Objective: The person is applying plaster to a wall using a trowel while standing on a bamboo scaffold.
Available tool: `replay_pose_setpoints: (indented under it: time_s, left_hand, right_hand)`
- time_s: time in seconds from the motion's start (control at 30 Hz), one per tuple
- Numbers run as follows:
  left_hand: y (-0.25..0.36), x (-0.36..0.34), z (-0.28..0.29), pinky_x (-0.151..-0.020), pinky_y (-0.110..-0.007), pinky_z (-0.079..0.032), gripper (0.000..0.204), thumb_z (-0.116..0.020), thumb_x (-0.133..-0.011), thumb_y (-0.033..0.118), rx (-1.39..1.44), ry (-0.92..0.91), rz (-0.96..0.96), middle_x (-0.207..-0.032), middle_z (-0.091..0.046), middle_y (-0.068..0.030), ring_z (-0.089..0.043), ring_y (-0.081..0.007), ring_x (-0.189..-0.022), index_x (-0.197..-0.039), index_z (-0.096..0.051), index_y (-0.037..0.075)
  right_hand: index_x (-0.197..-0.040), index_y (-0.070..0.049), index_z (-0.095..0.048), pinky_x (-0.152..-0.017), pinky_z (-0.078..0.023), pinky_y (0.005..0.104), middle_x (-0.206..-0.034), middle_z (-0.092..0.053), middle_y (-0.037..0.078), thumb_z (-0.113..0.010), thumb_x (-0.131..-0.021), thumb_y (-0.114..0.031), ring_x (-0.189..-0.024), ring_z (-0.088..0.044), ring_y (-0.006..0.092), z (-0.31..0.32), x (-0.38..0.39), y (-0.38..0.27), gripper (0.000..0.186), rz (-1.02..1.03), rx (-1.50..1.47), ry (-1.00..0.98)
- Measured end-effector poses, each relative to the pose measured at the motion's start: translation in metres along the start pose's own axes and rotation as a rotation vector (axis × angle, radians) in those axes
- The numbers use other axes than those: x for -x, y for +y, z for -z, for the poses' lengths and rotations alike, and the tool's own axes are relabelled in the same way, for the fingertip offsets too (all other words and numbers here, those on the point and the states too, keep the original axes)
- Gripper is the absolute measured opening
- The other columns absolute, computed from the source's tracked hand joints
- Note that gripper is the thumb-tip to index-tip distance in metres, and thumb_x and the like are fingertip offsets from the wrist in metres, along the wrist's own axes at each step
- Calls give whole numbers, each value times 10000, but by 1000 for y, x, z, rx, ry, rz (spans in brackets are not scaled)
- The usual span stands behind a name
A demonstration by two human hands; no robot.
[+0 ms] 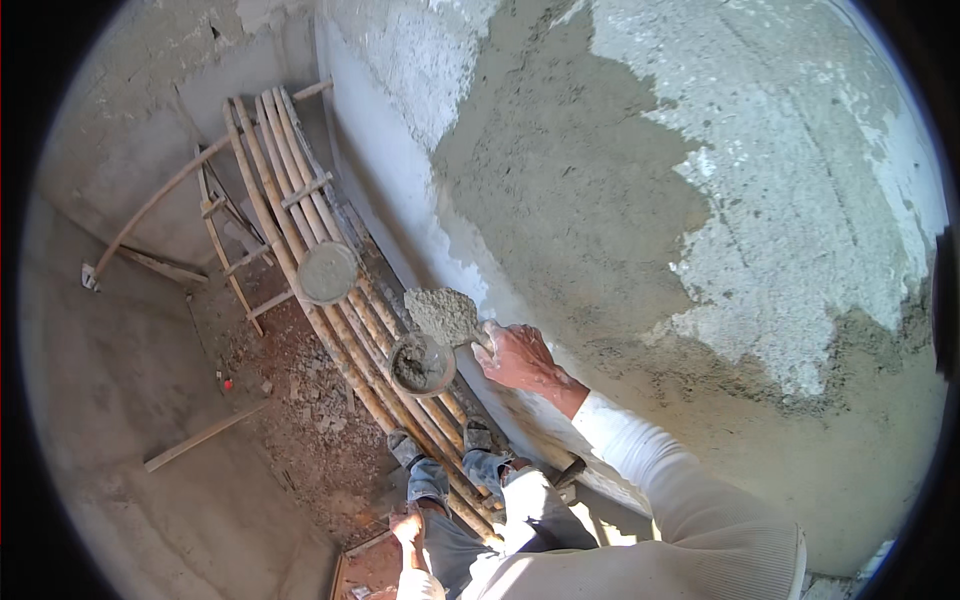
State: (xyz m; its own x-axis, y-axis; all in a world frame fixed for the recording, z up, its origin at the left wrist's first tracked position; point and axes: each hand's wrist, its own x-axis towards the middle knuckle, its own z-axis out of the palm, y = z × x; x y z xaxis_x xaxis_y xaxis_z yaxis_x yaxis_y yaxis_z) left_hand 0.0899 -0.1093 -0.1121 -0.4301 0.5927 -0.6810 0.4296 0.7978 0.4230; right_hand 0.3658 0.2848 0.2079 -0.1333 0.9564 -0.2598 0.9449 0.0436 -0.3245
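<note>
My right hand point(520, 357) is closed round the handle of a trowel point(481, 338). A heap of wet grey mortar point(441, 313) covers the trowel's blade. Just below the blade, a round pan point(449, 378) partly filled with mortar stands on the pole scaffold. Wet grey plaster point(570, 170) spreads over the wall to the right, with an uneven edge against the paler rough surface. My left hand point(407, 525) hangs low beside my leg, away from the pans; its fingers are too small and unclear to read.
My feet stand on the scaffold's long wooden poles point(345, 335). Farther along them sits a second pan point(328, 272), full of mortar. A wooden ladder point(228, 250) leans beside the scaffold. Rubble point(310, 400) covers the floor below, and a plank point(205, 437) lies at the left.
</note>
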Motion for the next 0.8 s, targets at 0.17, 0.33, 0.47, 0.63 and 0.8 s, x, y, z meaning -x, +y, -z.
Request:
replay_pose_setpoints:
  time_s: [0.17, 0.33, 0.47, 0.63, 0.8]
  left_hand:
    - [22, -27, 48, -898, -434, -578, 460, -714, -903, 275, 87, 150, -354, -1026, -736, -266, -722, -364, -966, -1231, -686, -46]
    - [66, -7, 107, -769, -402, -592, 476, -663, -923, 152, 712, 64, 45, -1006, -732, -183, -694, -269, -865, -1350, -613, -52]
    - [49, 3, 130, -704, -354, -564, 390, -645, -939, 133, 691, 75, 119, -1008, -728, -165, -666, -212, -797, -1270, -621, -72]
    - [34, 32, 156, -492, -355, -419, 252, -658, -939, 197, 701, 99, 339, -710, -624, -106, -531, -171, -538, -864, -653, -43]
    - [-26, 51, 153, -490, -348, -455, 232, -647, -945, 278, 534, -92, 394, -719, -604, -68, -623, -214, -590, -821, -608, 86]
  right_hand:
    - [-1017, 23, -674, -744, -546, 455, -836, -726, 193, -649, -958, -218, -808, -717, 381, 202, 73, -71, 249, 396, -145, -107]
    - [-911, 25, -689, -570, -521, 347, -758, -708, 134, -688, -938, -163, -612, -666, 200, 304, 122, -86, 190, 397, -745, -315]
    - [-1049, -5, -684, -503, -535, 261, -773, -683, 96, -747, -921, -307, -539, -598, 125, 322, 90, 12, 335, 88, -1248, -109]
    - [-1089, -10, -693, -406, -450, 185, -715, -633, 20, -634, -1026, -227, -513, -562, 49, 364, 251, 109, 234, 42, -849, 1032]
    - [-1084, -38, -695, -385, -417, 211, -689, -637, 43, -634, -1011, -187, -463, -555, 103, 258, 362, 120, 177, -316, -1241, 904]
